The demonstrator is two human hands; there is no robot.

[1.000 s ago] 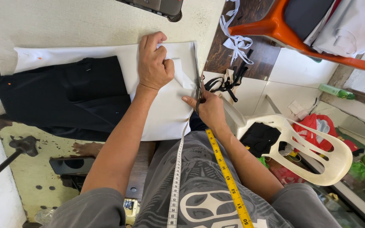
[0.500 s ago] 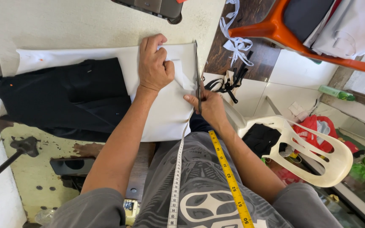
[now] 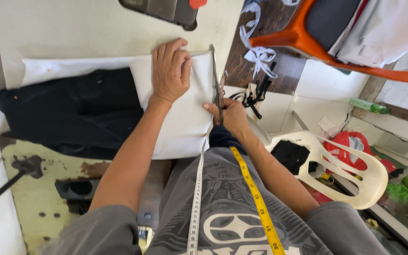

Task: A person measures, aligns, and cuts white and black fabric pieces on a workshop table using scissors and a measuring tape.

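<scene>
Left hand (image 3: 170,71) lies flat, palm down, fingers spread, on the white cloth (image 3: 185,123), near the cloth's right edge. The hand is open and presses rather than grips.

Right hand (image 3: 230,114) is closed around the handles of a pair of scissors (image 3: 215,80). The blades point away from the person and run along the right edge of the white cloth, just beside the left hand's fingertips.

The white cloth is spread over the pale table (image 3: 72,33); its near edge hangs towards the person's lap. A black cloth (image 3: 67,111) lies on the left part of the white one, well apart from the scissors.

A measuring tape (image 3: 256,198), one side yellow and the other white, hangs round the person's neck, over a grey shirt.

To the right: a white plastic chair (image 3: 350,184) on the floor, an orange chair (image 3: 327,54) farther off, holding folded fabric. White strips of cloth (image 3: 256,52) trail off the table's right edge. A dark machine part (image 3: 166,9) sits at the table's far edge.
</scene>
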